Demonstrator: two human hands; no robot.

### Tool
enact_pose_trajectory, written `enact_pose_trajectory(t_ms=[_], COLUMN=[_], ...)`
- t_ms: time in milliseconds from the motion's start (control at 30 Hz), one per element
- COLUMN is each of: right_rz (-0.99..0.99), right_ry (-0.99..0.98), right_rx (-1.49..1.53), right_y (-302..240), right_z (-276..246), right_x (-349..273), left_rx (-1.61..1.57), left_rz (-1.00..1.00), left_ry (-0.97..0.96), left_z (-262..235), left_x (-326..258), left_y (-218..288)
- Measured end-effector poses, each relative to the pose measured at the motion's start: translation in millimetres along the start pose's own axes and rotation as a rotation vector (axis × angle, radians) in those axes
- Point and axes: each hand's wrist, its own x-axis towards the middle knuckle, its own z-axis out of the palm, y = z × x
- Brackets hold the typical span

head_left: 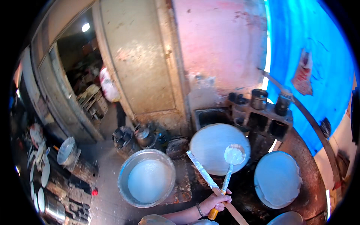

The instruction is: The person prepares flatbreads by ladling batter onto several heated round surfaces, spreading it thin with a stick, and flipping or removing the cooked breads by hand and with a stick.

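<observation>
My left hand [215, 203], with a bangle at the wrist, reaches in from the lower edge. Its fingers are closed around the yellow handle of a ladle [234, 154] whose bowl is coated in white. A flat wooden stick [204, 170], white along its far half, crosses the ladle's handle at the fingers and appears gripped with it. The ladle's bowl overlaps a large round white surface [208, 144] ahead. To the left stands a metal basin [123, 176] containing white liquid [148, 182]. On the right lies another round white surface [277, 180] with a ragged edge. My right hand is out of view.
Metal canisters [258, 99] stand on a dark ledge behind the right-hand round. A blue sheet [303, 33] hangs at right. Pots [144, 135] sit near the door [140, 56]. A pale bucket [67, 150] and a steel pot [55, 210] are at left.
</observation>
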Motion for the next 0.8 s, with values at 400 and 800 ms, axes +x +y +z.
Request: enact_pose_trajectory(t_ms=[400, 800], right_rz=[-0.29, 0.196], right_ry=[-1.48, -1.244], right_rx=[0.227, 0.046], right_y=[-226.9, -171.2], right_z=[345.7, 333.3], right_x=[-309.1, -366.3], left_rx=[-0.087, 1.411], left_rz=[0.253, -0.293], left_ry=[0.385, 0.789], left_z=[-200.2, -456.7], left_x=[-140.6, -102.5], left_y=[89.8, 57.6])
